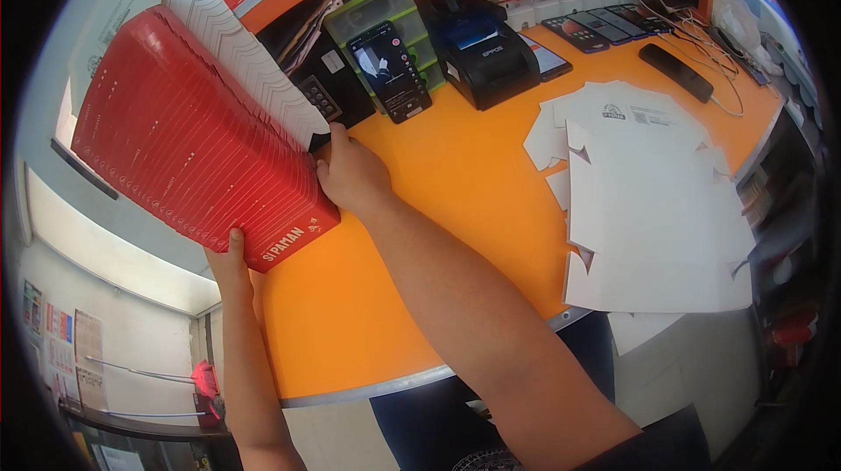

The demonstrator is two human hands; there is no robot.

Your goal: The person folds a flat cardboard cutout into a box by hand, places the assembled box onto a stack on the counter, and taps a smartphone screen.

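A thick stack of red cardboard boxes [201, 138], nested together and lettered "SIPAMAN" on the front one, leans at the left end of the orange table. White jagged flaps [245, 50] run along its far side. My left hand [229, 268] grips the near lower edge, thumb on the red face and the other fingers hidden behind. At the far right corner of the stack, my right hand [355, 169] is closed around the edge near the white flaps. Flat white cardboard box blanks [657, 217] lie in a pile on the right, overhanging the table's front edge.
On the orange table [455, 208], a phone with a lit screen [390, 72] leans against green drawers [377, 11]. Beside it stands a black receipt printer [491, 59]. Several phones [600, 28] and tangled cables lie at the back right, and another black phone [676, 72] charges nearby.
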